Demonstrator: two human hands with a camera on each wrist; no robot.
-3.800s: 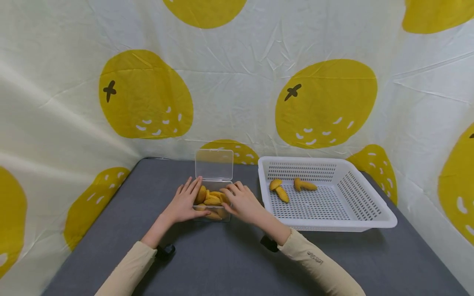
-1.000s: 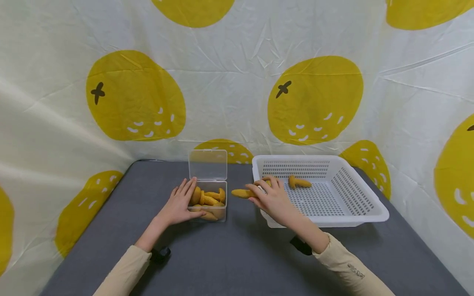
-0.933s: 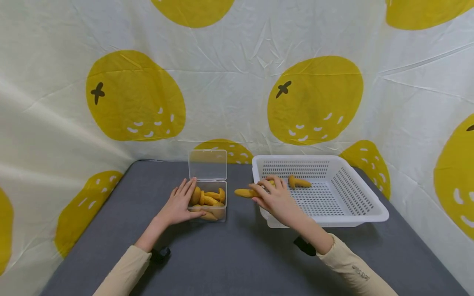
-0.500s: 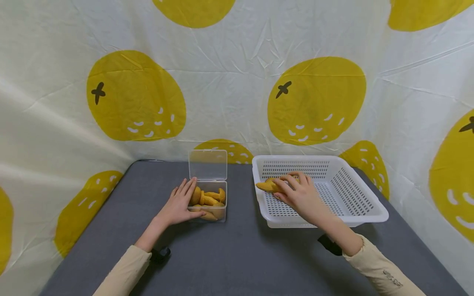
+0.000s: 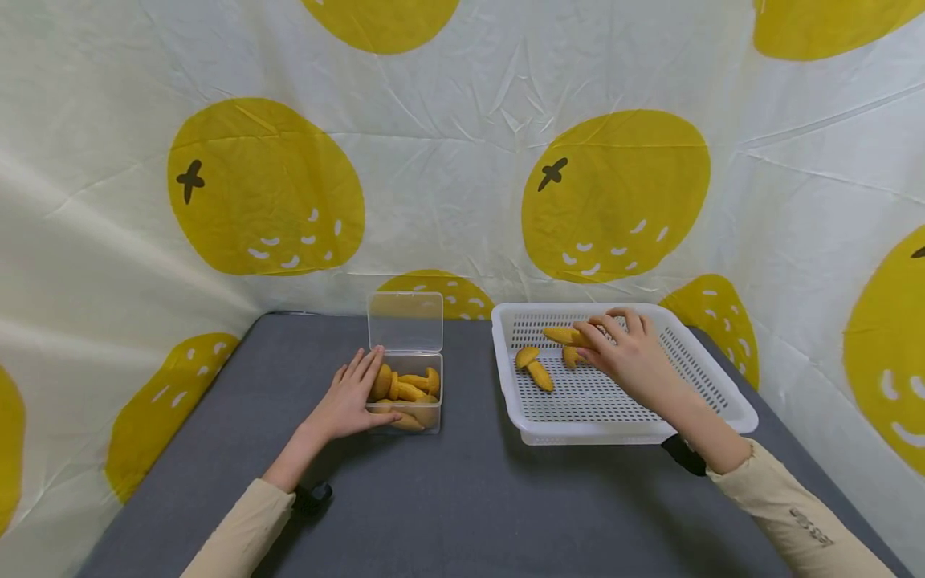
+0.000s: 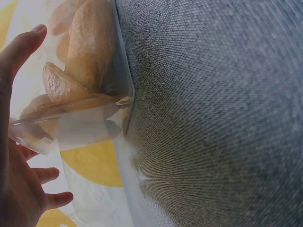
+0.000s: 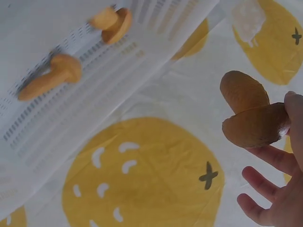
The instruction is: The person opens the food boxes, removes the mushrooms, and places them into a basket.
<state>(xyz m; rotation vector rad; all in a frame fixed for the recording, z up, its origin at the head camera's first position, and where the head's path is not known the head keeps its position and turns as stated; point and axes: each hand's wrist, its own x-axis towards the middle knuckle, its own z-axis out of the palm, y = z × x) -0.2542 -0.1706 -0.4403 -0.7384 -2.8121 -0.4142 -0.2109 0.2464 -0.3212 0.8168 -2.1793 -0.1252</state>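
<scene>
My right hand pinches a yellow-brown toy mushroom by its cap end, raised over the white basket. In the right wrist view the cap of this mushroom lies between thumb and fingers. Two more mushrooms rest on the basket floor: one at the left, another partly covered by the right hand. My left hand lies at the left side of a clear plastic box, fingers straight and spread, thumb at its front. Several mushrooms lie inside that box.
The clear lid of the box stands upright at its back. A dark grey table carries box and basket. Behind them hangs a white cloth printed with large yellow fruit. The basket's raised rim faces the box.
My right hand has left the box with a mushroom and travelled right, now farther over the basket. The left hand stays at the box. Box and basket stand as before.
</scene>
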